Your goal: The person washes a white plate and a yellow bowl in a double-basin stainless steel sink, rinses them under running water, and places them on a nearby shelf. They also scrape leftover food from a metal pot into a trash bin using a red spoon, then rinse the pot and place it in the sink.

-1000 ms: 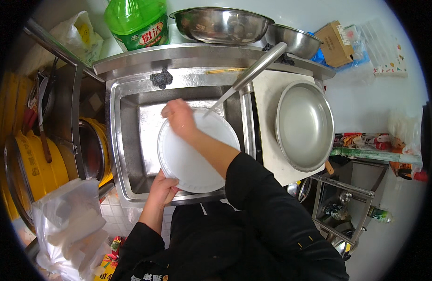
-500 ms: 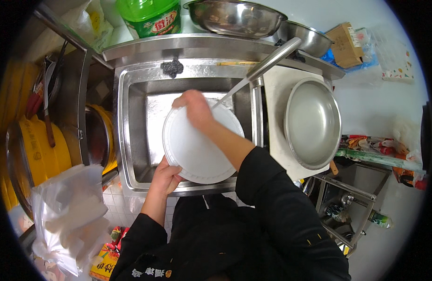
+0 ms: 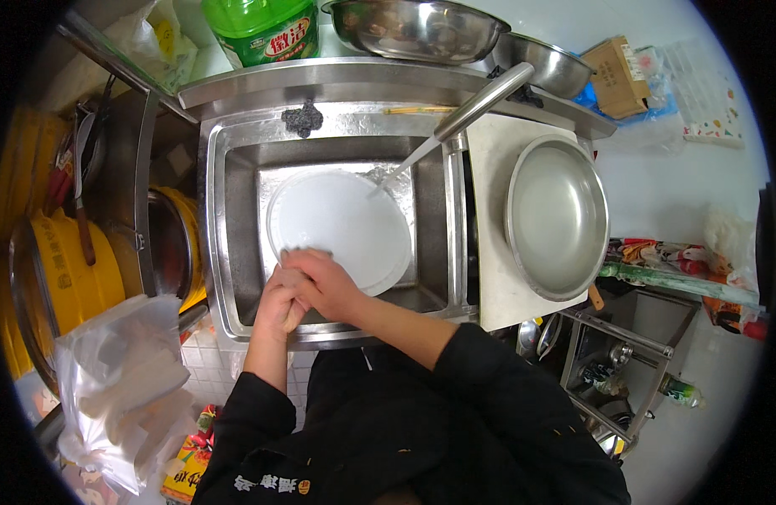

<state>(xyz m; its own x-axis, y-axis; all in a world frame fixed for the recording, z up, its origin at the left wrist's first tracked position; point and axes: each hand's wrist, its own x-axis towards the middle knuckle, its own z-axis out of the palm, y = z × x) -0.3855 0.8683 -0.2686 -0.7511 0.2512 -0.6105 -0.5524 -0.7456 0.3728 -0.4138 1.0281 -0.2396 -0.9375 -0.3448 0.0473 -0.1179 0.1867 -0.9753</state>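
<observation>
Round white item (image 3: 346,227), dish or lid (can't tell), sits abt mid-sink, inside the steel sink's (image 3: 214,252) edges. Both hands at its nr-L rim, pressed tog.: R hand (image 3: 325,282) overlaps L hand (image 3: 278,305), fingers partly hidden, so can't tell if either pinches the rim. Metal tap (image 3: 484,101) slants in from the sink's far-R corner; thin pale jet runs from its tip to the item's far-R side. Black scrubber (image 3: 303,119) on sink's far edge, twd L corner; chopsticks (image 3: 420,110) farther R. Steel basin (image 3: 558,219) on pale worktop (image 3: 491,282), off sink's R edge.
</observation>
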